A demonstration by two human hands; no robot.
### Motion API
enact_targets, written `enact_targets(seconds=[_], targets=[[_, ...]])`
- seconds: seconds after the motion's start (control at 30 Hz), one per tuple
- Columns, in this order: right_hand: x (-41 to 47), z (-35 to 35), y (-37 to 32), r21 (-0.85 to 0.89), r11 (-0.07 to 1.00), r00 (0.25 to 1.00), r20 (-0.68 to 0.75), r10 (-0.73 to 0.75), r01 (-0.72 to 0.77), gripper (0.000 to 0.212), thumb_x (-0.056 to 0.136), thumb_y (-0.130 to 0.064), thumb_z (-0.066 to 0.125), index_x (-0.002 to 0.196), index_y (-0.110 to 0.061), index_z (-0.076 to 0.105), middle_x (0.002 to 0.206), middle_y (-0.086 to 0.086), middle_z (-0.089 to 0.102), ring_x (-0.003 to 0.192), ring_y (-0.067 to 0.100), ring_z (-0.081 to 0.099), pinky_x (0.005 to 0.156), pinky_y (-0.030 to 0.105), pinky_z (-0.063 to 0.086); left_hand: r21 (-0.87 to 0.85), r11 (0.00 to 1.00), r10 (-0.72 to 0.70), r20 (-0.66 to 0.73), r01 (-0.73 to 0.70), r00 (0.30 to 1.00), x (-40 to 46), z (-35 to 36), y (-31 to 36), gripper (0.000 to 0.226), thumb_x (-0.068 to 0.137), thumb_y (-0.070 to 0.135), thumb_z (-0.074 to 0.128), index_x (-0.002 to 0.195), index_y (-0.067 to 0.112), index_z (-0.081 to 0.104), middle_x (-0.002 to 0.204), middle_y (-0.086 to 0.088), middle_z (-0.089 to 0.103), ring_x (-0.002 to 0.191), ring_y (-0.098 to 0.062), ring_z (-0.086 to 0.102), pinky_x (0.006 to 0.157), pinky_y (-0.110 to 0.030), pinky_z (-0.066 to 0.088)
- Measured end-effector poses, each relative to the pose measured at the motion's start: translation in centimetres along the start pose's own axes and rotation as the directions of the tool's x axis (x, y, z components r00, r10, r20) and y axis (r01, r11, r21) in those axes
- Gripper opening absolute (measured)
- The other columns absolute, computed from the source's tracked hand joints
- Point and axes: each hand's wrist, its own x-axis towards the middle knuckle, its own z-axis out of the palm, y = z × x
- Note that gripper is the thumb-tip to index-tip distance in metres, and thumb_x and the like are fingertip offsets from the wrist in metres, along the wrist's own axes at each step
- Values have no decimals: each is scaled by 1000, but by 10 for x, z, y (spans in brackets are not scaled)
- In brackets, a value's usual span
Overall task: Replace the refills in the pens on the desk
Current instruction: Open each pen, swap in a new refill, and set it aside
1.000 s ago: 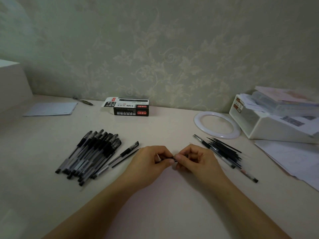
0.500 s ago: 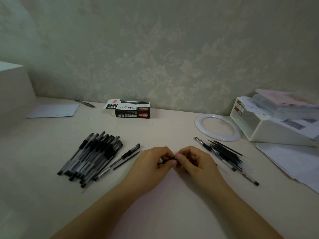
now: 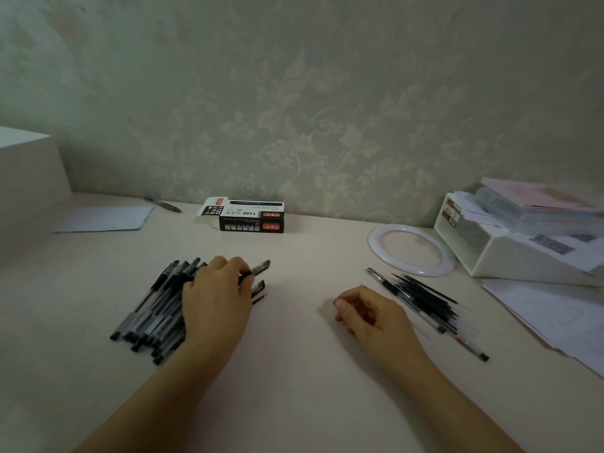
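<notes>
A heap of several black capped pens (image 3: 153, 308) lies on the desk at the left. My left hand (image 3: 215, 299) is over the heap's right edge, its fingers curled round a black pen (image 3: 260, 268) whose cap end sticks out to the right. Another pen and a thin refill (image 3: 260, 291) lie just below it. My right hand (image 3: 369, 313) rests on the desk at centre right, fingers loosely curled, holding nothing I can see. Beside it to the right lies a bundle of thin black refills (image 3: 425, 300) with a pen or two.
A black pen box (image 3: 251, 217) stands by the wall. A white ring (image 3: 411, 250) and a white organiser with papers (image 3: 510, 253) sit at the right, loose sheets (image 3: 555, 318) below them. A paper sheet (image 3: 104, 219), a lone pen (image 3: 163, 204) and a white block (image 3: 29, 171) are at the left.
My hands, joined on one pen at the centre, have come apart. The left hand carried the pen left to the heap; the right hand drew back slightly right, empty.
</notes>
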Motion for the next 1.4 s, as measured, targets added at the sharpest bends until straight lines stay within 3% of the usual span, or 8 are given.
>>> enact_targets(seconds=[0.17,0.43,0.53,0.63,0.77,0.87,1.27,1.4], targets=[[-1,0,-2,-7,1000,1000,5,-2,2,13,92,-21,66,80,-26,69,73,-4,70,66,2,62,68,20,50,121,985,-127,21,124,992,4,0,-9,24,99,24,46,116,21,62,111,-1,57,107,-22,51,93,-40,35],[-2,0,-4,-14,1000,1000,-14,-6,5,14,90,-18,67,80,-27,69,75,-9,70,71,8,64,68,20,51,174,980,-115,85,99,990,1,4,-8,33,97,23,49,129,26,56,124,-1,52,120,-23,44,100,-42,32],[-1,-2,-3,-54,998,995,-99,-28,23,14,89,-16,68,81,-27,68,75,-11,70,69,3,63,64,12,49,134,990,-61,56,53,997,1,3,-4,28,97,22,50,123,25,60,119,-1,53,115,-23,46,97,-41,33],[2,-13,-1,-238,969,955,-268,-130,65,15,88,-9,67,88,-23,68,84,-11,67,76,4,61,69,12,48,-8,989,151,20,-151,988,0,4,7,22,94,18,56,113,21,68,111,-2,56,102,-23,51,88,-41,42],[5,-37,11,-518,851,916,-379,-132,-92,19,89,-2,63,105,-10,68,104,5,60,94,25,55,86,42,48,-296,865,441,60,-406,896,-15,10,27,16,90,16,64,104,20,70,96,6,57,84,-10,53,74,-23,45],[5,-44,16,-580,787,919,-391,-43,-210,15,91,-6,61,104,-8,69,103,9,59,94,29,51,84,43,45,-424,795,536,156,-434,830,-25,18,33,13,92,22,61,103,26,69,86,17,51,71,-3,51,66,-8,35],[4,-43,15,-640,723,929,-370,5,-259,9,94,-13,60,96,-7,67,98,10,60,92,29,51,82,43,42,-479,796,528,254,-369,810,-24,22,28,12,92,22,61,96,27,71,75,17,48,68,-7,51,60,-8,35],[7,-36,5,-532,843,903,-397,-165,-79,5,95,-15,59,97,-13,64,98,-1,56,89,18,51,80,33,45,-435,824,494,240,-363,836,-19,22,25,12,92,21,60,95,26,71,76,15,50,67,-6,51,63,-18,42]])
